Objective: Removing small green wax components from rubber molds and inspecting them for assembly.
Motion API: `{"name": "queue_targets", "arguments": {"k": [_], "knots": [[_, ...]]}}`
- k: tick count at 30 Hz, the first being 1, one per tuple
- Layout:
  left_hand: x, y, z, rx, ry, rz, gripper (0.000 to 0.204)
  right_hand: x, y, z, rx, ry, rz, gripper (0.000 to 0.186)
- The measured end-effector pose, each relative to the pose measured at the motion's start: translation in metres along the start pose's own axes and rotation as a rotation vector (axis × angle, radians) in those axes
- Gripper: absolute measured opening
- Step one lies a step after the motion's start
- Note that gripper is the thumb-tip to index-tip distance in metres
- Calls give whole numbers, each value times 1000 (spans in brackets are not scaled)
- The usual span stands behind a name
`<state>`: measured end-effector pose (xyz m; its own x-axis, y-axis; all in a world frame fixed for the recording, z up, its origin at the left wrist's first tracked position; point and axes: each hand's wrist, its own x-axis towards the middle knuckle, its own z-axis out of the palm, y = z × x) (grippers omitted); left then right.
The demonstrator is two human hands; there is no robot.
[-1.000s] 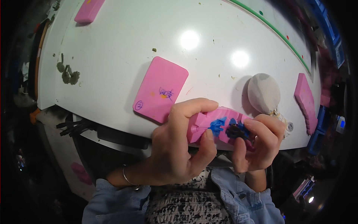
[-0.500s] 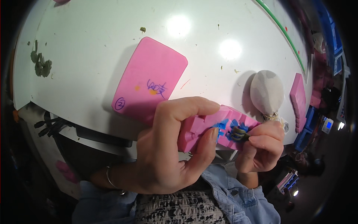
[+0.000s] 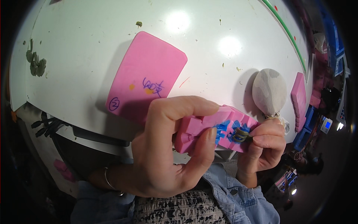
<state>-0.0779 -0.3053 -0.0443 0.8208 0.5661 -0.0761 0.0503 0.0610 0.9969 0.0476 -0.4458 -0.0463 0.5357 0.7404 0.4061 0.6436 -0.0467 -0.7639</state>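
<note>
Ok so the left hand (image 3: 164, 153) is gripping the pink mold block (image 3: 209, 118), long axis running roughly left to right by the surface's (image 3: 85, 59) near edge. The olive ribbed piece (image 3: 239, 135) is sitting at its right part, just left of the right hand (image 3: 267, 145), nearer of the 2, which is pinching its tip.

Two round glare spots (image 3: 178, 21) whiten the brightly lit table (image 3: 82, 56), mirroring light from above; soft shadows fall left of the pink slab (image 3: 151, 65) and the pale pouch (image 3: 269, 91). The held pink block (image 3: 212, 118) looks fairly sharp, while edges bow toward a black rim and dim, indistinct surroundings.
</note>
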Motion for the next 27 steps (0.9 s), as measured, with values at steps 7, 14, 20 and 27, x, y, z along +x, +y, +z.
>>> {"name": "queue_targets", "arguments": {"k": [7, 14, 20, 27], "knots": [[-1, 1, -1, -9, 5, -29, 29, -1, 1, 0, 14, -4, -1, 12], [-1, 1, 1, -68, 21, -17, 29, -1, 4, -1, 63, -5, 6, 10], [-1, 2, -2, -47, -9, -26, 29, -2, 6, 2, 117, 28, 31, 8], [-1, 2, -2, -65, -1, -39, 28, -3, 6, 2, 149, 37, 48, 9]]}}
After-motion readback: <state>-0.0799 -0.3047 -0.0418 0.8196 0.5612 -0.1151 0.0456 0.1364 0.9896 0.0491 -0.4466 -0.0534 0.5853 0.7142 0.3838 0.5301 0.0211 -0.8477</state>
